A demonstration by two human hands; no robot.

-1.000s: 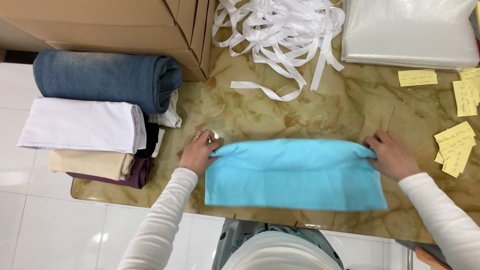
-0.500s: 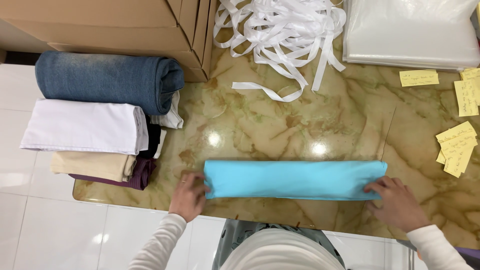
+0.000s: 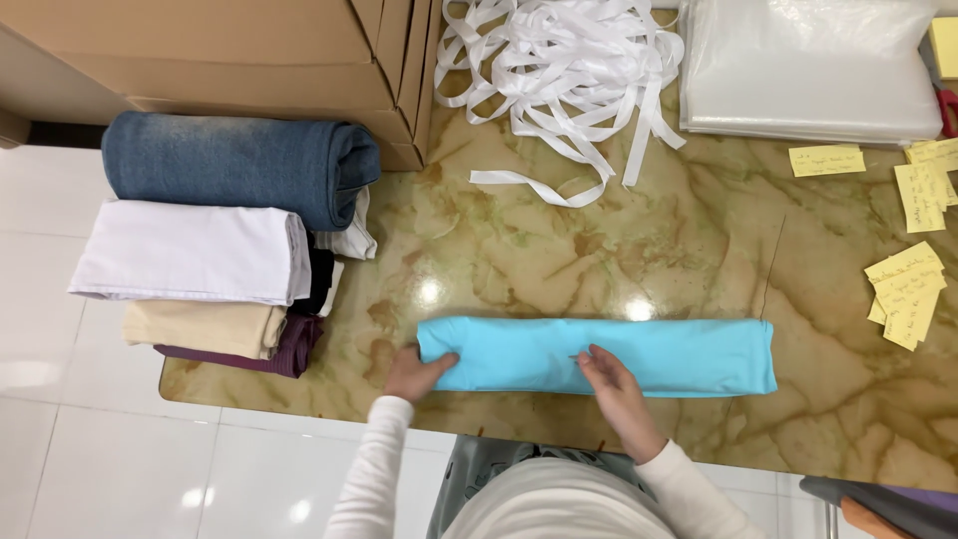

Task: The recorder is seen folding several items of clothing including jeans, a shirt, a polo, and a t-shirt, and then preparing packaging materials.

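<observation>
While the folded turquoise cloth lay lengthwise left to right, the left hand pinched its left end and the right hand pressed flat near its middle.

Cardboard boxes: cut off by the top edge. Ribbon pile and plastic bags: tops out of frame. Yellow notes: writing too small to read. Left hand: fingertips tucked under the blue cloth, hidden. Dark garments: mostly covered by the folded stack.

Cardboard boxes, white ribbons, yellow notes, folded clothes stack
</observation>
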